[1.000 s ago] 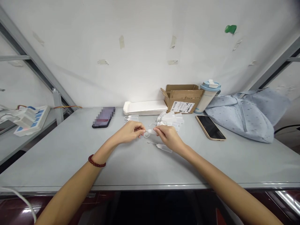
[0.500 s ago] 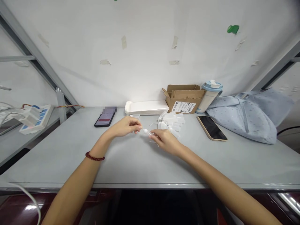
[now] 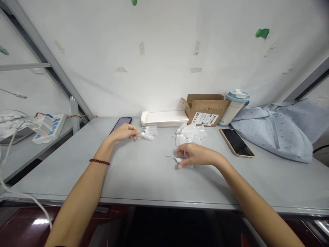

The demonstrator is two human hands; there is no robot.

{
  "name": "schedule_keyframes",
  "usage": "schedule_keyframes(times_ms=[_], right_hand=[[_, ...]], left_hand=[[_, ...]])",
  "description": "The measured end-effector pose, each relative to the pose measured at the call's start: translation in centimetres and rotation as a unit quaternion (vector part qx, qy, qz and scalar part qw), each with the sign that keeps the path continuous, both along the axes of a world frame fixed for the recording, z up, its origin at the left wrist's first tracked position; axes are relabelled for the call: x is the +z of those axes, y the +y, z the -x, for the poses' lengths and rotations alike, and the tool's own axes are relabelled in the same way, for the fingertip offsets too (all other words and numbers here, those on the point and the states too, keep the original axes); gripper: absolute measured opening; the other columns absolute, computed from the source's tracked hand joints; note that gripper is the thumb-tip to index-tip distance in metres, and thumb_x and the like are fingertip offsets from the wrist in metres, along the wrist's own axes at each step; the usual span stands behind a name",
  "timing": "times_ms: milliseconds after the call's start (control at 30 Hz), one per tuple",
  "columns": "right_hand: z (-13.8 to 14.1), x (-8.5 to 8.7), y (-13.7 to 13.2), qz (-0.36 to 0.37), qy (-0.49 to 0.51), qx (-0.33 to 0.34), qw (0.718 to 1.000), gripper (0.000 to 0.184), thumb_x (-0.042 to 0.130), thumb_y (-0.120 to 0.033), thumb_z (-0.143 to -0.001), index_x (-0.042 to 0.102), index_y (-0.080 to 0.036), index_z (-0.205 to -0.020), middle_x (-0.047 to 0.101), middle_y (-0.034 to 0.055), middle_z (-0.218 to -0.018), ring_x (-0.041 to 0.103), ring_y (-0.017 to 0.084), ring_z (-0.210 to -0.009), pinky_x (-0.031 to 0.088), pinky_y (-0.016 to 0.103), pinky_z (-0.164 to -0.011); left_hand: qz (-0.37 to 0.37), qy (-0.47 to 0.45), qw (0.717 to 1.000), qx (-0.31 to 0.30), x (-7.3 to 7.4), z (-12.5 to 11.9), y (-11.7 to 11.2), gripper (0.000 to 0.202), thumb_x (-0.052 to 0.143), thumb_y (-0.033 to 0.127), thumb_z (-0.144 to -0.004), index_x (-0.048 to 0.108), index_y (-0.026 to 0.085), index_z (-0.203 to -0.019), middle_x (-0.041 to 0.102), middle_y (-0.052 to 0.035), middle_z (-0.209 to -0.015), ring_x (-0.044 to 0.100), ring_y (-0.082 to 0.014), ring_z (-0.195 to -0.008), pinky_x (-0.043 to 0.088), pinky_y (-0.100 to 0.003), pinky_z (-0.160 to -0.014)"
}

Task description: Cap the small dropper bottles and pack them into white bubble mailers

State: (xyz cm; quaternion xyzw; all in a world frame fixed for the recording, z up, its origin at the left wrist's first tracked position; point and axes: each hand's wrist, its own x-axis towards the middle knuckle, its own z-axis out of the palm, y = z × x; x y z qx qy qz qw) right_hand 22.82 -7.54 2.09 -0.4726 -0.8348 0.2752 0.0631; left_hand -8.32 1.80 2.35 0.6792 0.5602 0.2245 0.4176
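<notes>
My left hand (image 3: 125, 132) is closed in a pinch on the thin white cord of a small clear plastic tube with a white cap (image 3: 147, 136). That tube lies at the near side of a short row of similar tubes (image 3: 151, 129). My right hand (image 3: 197, 154) hovers low over the table, its thumb and fingers apart. Beneath its fingertips lies another small capped tube (image 3: 178, 160), partly hidden by the hand, its cord stretching left; whether they touch I cannot tell. Just behind the right hand is a loose pile of such tubes (image 3: 191, 132).
A stack of white boxes or envelopes (image 3: 166, 117) and an open cardboard box (image 3: 207, 109) stand along the wall. Right of them are a tumbler (image 3: 233, 108), a phone (image 3: 236, 142) and a pale blue cloth bag (image 3: 272, 133). Another phone (image 3: 122, 122) lies partly behind my left hand.
My hands have moved apart. The left carried the tube leftward to the row; the right let go of it and shifted right, over another tube. The view has turned slightly left.
</notes>
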Motion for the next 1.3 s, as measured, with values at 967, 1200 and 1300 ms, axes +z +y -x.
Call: schedule_keyframes(times_ms=[967,1200,1300], right_hand=[[0.9,-0.3,-0.1,-0.104,0.097,-0.044,0.989,0.024,0.052,-0.02,-0.082,0.061,-0.014,-0.104,0.065,0.0093,-0.1,0.058,0.019,-0.087,0.044,0.03,-0.073],[1.2,-0.4,0.2,-0.149,0.149,-0.075,0.975,0.022,0.052,-0.02,-0.084,0.062,-0.014,-0.102,0.066,0.007,-0.093,0.058,0.016,-0.079,0.043,0.025,-0.062],[1.2,-0.4,0.2,-0.157,0.155,-0.081,0.972,0.023,0.051,-0.02,-0.084,0.062,-0.013,-0.104,0.067,0.0073,-0.094,0.058,0.016,-0.08,0.042,0.024,-0.06]], left_hand=[[-0.08,0.022,0.993,0.08,-1.0,-2.0,0.4,0.019,0.06,0.032,-0.069,0.061,0.013,-0.066,0.062,-0.0031,-0.064,0.055,-0.0127,-0.054,0.04,-0.023,-0.05],[-0.033,-0.041,0.995,-0.085,0.7,-4.5,-2.3,0.028,0.058,0.041,-0.079,0.065,0.014,-0.079,0.062,-0.0029,-0.073,0.054,-0.0109,-0.061,0.042,-0.021,-0.053],[-0.01,-0.06,0.987,-0.148,0.6,-5.5,-3.1,0.033,0.055,0.045,-0.082,0.066,0.015,-0.093,0.062,-0.0029,-0.076,0.055,-0.0108,-0.061,0.043,-0.022,-0.054]])
